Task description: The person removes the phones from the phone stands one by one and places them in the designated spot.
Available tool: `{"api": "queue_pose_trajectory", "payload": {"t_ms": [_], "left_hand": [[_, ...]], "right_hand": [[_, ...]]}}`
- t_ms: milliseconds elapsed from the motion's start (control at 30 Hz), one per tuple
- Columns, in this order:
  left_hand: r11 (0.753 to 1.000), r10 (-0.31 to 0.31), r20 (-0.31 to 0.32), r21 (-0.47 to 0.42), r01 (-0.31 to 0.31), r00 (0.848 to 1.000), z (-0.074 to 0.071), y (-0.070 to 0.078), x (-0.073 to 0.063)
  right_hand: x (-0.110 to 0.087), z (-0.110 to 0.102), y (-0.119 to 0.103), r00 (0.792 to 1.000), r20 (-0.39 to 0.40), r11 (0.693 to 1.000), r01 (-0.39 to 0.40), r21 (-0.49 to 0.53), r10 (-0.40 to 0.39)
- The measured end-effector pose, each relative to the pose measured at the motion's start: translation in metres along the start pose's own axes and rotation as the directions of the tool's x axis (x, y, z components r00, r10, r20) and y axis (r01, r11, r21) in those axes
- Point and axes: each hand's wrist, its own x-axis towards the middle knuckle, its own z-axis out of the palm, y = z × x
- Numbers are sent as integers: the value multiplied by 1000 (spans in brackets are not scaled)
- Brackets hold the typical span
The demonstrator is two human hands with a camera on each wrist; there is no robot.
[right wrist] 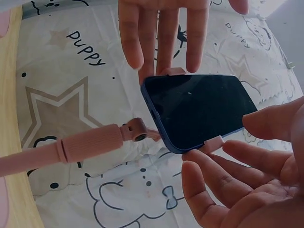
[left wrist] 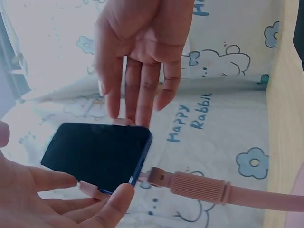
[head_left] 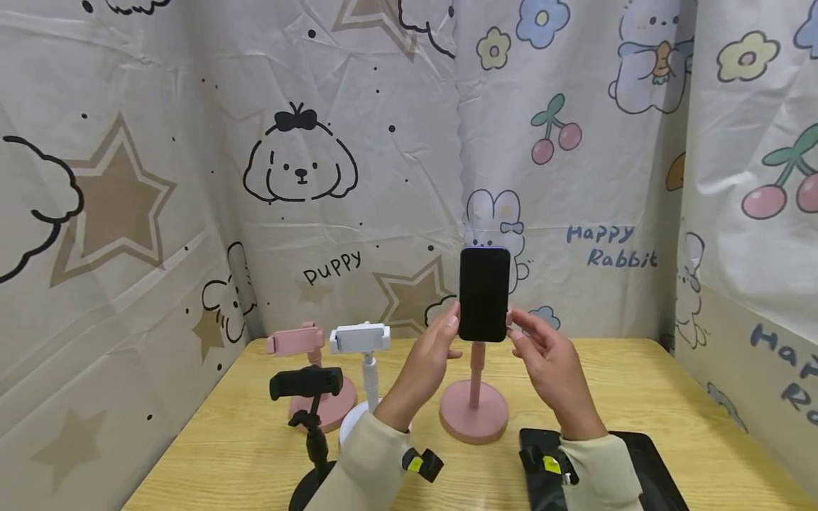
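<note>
A dark phone (head_left: 484,294) with a black screen stands upright in the clamp of a pink phone stand (head_left: 475,411). Pink clamp ends grip its two long edges, one clamp end (left wrist: 92,190) visible by the left hand's fingers. My left hand (head_left: 433,344) is at the phone's left edge, fingers fairly straight and fingertips right at the clamp. On the other side is my right hand (head_left: 548,360), its fingers loosely extended beside another clamp end (right wrist: 213,144). The right thumb (right wrist: 270,124) overlaps the phone's edge in the right wrist view. The phone's back is hidden.
Left of the hands stand a second pink stand (head_left: 326,411), a white stand (head_left: 369,376) and a black stand (head_left: 313,436), all with phone clamps. A flat black object (head_left: 639,461) lies under the right forearm. Printed curtains (head_left: 383,184) surround the wooden table (head_left: 607,369).
</note>
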Motion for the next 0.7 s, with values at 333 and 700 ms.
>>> {"api": "queue_pose_trajectory", "payload": {"t_ms": [333, 700], "left_hand": [[996, 8, 20, 87, -10, 1000, -11, 17, -24], [990, 7, 30, 137, -11, 1000, -24, 29, -49]], "right_hand": [[-12, 3, -19, 999, -52, 991, -1, -134, -6], [-23, 5, -45, 1000, 0, 969, -13, -248, 13]]}}
